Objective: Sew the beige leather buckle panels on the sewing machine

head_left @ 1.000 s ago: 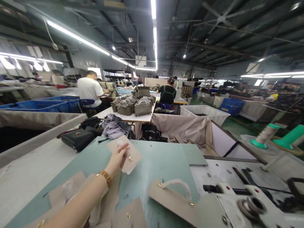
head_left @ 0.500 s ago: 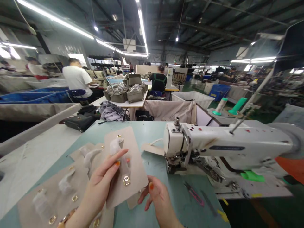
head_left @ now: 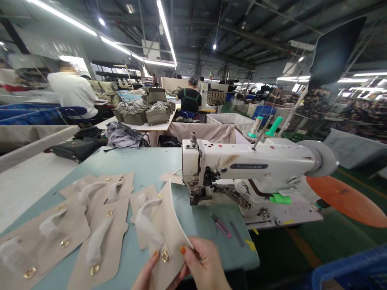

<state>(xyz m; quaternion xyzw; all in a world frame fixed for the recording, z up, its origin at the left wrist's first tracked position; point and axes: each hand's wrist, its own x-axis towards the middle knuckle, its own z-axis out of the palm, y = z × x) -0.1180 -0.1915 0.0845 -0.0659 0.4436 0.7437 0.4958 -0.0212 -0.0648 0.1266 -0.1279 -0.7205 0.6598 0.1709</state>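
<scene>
Both hands gripping one beige leather panel at the table's near edge.
My left hand [head_left: 148, 274] and right hand [head_left: 202, 266] pinch the beige leather bag panel [head_left: 169, 229] beside its gold ring; the white sewing machine [head_left: 248, 165] reads "LONXIANG".

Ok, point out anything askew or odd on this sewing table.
Nothing looks damaged. The beige panels lie loosely overlapped, and pink snips sit loose near the table edge.
</scene>
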